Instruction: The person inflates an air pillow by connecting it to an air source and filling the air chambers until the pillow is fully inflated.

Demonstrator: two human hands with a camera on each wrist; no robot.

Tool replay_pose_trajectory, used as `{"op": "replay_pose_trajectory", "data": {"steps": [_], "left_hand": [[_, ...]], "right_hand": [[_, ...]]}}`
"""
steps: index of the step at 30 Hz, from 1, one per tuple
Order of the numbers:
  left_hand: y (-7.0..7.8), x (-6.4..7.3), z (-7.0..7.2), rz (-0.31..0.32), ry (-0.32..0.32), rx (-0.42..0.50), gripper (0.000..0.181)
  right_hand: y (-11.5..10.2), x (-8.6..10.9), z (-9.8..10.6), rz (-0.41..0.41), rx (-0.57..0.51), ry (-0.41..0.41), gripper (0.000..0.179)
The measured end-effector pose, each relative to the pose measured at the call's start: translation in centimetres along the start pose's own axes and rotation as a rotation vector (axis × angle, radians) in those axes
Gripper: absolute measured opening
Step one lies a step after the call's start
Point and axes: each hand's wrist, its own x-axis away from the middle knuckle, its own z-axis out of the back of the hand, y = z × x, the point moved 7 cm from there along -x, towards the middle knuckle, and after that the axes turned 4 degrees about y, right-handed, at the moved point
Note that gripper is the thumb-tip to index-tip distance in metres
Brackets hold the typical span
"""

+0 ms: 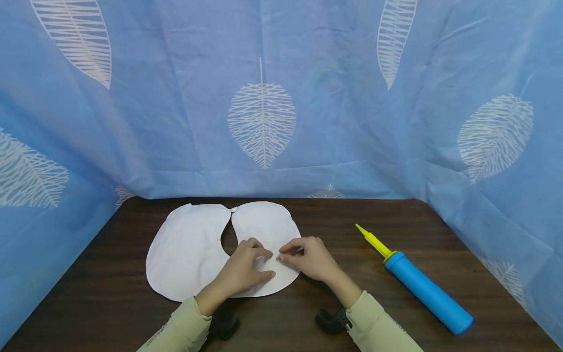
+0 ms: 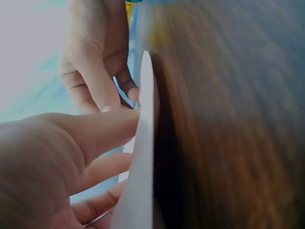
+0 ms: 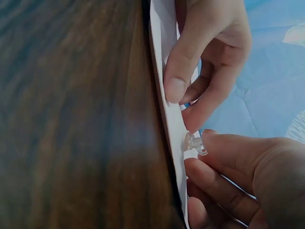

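Note:
A flat white inflatable neck pillow (image 1: pixel 189 249) lies on the dark wooden table. From its right lobe sticks up a small clear plastic air valve (image 3: pixel 193 143). My right hand (image 1: pixel 310 256) pinches this valve between thumb and fingertips, as the right wrist view shows close up. Just left of it, my left hand (image 1: pixel 244 269) rests its fingertips and thumb on the same lobe, with thumb and fingers spread apart. To the right lies a hand pump with a blue barrel (image 1: pixel 428 293) and a yellow nozzle (image 1: pixel 374 239).
The brown table (image 1: pixel 92 293) reaches back to a blue curtain (image 1: pixel 193 122) printed with white leaves, which hangs behind it and along both sides. Black wrist straps (image 1: pixel 332 320) hang under the forearms.

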Motion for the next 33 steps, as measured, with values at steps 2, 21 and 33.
{"op": "replay_pose_trajectory", "data": {"steps": [2,21,33], "left_hand": [[-0.4,0.0,-0.4,0.007,0.014,0.029,0.039],[-1.9,-0.5,-0.8,0.076,-0.026,0.149,0.022],[-1.7,-0.6,-0.4,0.091,-0.031,0.144,0.02]], "right_hand": [[0.2,0.1,0.0,-0.002,-0.001,0.0,0.013],[0.9,0.4,-0.3,-0.062,-0.01,-0.004,0.011],[0.6,0.3,-0.1,-0.078,0.016,0.001,0.011]]}}
